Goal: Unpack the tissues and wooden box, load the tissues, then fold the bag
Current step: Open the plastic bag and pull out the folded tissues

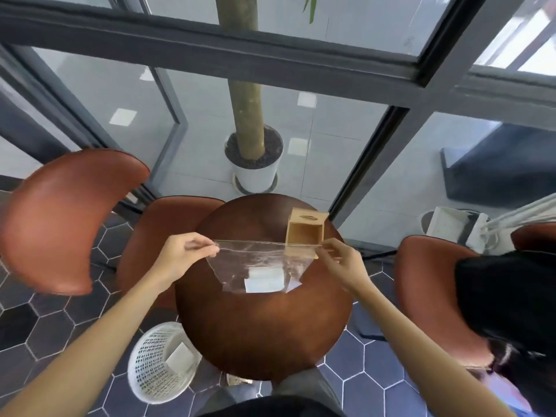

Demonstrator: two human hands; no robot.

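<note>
A clear plastic bag (237,260) hangs stretched above the round brown table (261,332), held by its top edge. My left hand (185,251) pinches the left corner and my right hand (338,260) pinches the right corner. A white pack of tissues (264,281) shows through the bag, near its bottom; whether it lies inside the bag or on the table behind it, I cannot tell. The open light wooden box (305,231) stands on the far right part of the table, just behind the bag's right corner.
Brown chairs stand at the left (69,218), behind the table (156,236) and at the right (430,296). A white mesh basket (156,362) holding a white item sits on the floor at lower left. A potted tree (254,164) stands beyond the glass. A person's dark hair (508,311) is at the right.
</note>
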